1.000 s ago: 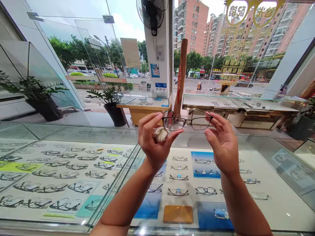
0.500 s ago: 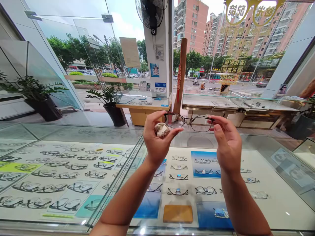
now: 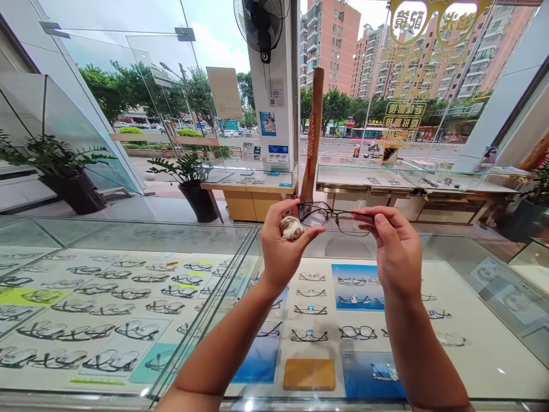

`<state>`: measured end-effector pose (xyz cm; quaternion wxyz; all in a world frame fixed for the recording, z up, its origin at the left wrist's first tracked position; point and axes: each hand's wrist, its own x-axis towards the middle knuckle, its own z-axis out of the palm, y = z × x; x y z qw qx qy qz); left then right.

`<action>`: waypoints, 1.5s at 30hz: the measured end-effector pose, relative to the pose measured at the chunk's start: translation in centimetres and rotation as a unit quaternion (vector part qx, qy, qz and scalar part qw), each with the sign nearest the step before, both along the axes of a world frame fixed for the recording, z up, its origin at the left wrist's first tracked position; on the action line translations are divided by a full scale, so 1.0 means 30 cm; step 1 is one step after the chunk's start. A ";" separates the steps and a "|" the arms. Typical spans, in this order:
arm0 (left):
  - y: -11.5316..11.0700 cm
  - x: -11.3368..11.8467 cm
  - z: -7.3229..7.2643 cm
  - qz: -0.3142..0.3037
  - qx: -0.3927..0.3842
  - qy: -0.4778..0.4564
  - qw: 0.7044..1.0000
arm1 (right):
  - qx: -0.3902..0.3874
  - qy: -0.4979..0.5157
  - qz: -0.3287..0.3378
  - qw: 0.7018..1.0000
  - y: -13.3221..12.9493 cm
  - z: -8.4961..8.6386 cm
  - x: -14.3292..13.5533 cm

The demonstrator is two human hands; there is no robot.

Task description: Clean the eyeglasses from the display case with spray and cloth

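A pair of dark thin-rimmed glasses (image 3: 334, 220) is held up in front of me above the glass counter, its right side tilted slightly down. My left hand (image 3: 283, 246) grips the left end of the frame and also keeps a crumpled whitish cloth (image 3: 291, 228) against the palm. On the other side, my right hand (image 3: 398, 246) pinches the right end of the frame between thumb and fingers. Both lenses show between the hands.
Below lies a glass display case (image 3: 454, 286) with rows of glasses, blue mats and a tan case (image 3: 309, 374). Another case with many glasses (image 3: 114, 329) is at the left. Farther off stand potted plants (image 3: 195, 191), a wooden post (image 3: 314, 126) and more counters.
The glasses have shifted a little to the right and tilted, right end lower. My left hand has moved slightly right, and my right thumb now presses on the frame's end.
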<state>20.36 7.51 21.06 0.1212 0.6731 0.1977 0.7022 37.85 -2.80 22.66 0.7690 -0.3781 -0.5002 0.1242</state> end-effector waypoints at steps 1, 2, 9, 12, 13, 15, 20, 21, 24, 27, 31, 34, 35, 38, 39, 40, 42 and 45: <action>-0.001 0.001 0.000 -0.001 -0.001 0.002 1.000 | 0.003 0.003 0.004 1.000 0.002 -0.001 -0.001; -0.002 0.002 -0.001 -0.001 -0.003 0.003 1.000 | 0.007 0.007 0.008 1.000 0.004 -0.002 -0.001; 0.010 -0.020 0.003 0.002 0.011 0.031 0.999 | 0.006 -0.014 -0.009 1.000 0.007 -0.004 0.023; 0.021 -0.043 0.013 -0.001 0.052 0.082 0.995 | -0.009 -0.097 -0.055 0.994 -0.004 0.005 0.044; 0.022 -0.048 0.017 0.000 0.071 0.102 0.992 | -0.023 -0.137 -0.070 0.988 -0.007 0.008 0.048; 0.016 -0.055 0.025 0.005 0.109 0.136 0.985 | -0.053 -0.215 -0.083 0.972 -0.008 0.010 0.051; -0.013 -0.056 0.036 0.010 0.143 0.168 0.975 | -0.073 -0.280 -0.076 0.954 0.004 0.001 0.041; -0.017 -0.057 0.036 0.010 0.143 0.173 0.974 | -0.077 -0.280 -0.074 0.954 0.006 -0.001 0.040; -0.021 -0.065 0.038 0.000 0.141 0.183 0.973 | -0.098 -0.272 -0.041 0.956 0.006 0.000 0.046; -0.014 -0.075 0.040 -0.028 0.141 0.178 0.973 | -0.122 -0.262 0.023 0.957 0.011 0.002 0.057; -0.007 -0.079 0.043 -0.058 0.122 0.161 0.978 | -0.165 -0.209 0.137 0.954 0.024 0.002 0.068; -0.009 -0.078 0.044 -0.079 0.103 0.153 0.980 | -0.209 -0.161 0.191 0.945 0.029 0.000 0.070; -0.010 -0.078 0.044 -0.087 0.098 0.151 0.980 | -0.214 -0.150 0.198 0.945 0.029 0.000 0.070; -0.013 -0.076 0.042 -0.109 0.080 0.154 0.979 | -0.202 -0.130 0.201 0.950 0.027 -0.003 0.073; -0.013 -0.076 0.042 -0.115 0.071 0.154 0.979 | -0.192 -0.126 0.193 0.954 0.026 -0.004 0.076; -0.013 -0.075 0.042 -0.119 0.060 0.151 0.980 | -0.182 -0.122 0.181 0.959 0.026 -0.005 0.079; -0.015 -0.073 0.042 -0.108 0.040 0.122 0.986 | -0.162 -0.112 0.152 0.969 0.028 -0.007 0.086; -0.027 -0.070 0.042 -0.047 0.034 0.040 0.997 | -0.135 -0.093 0.120 0.979 0.034 -0.012 0.090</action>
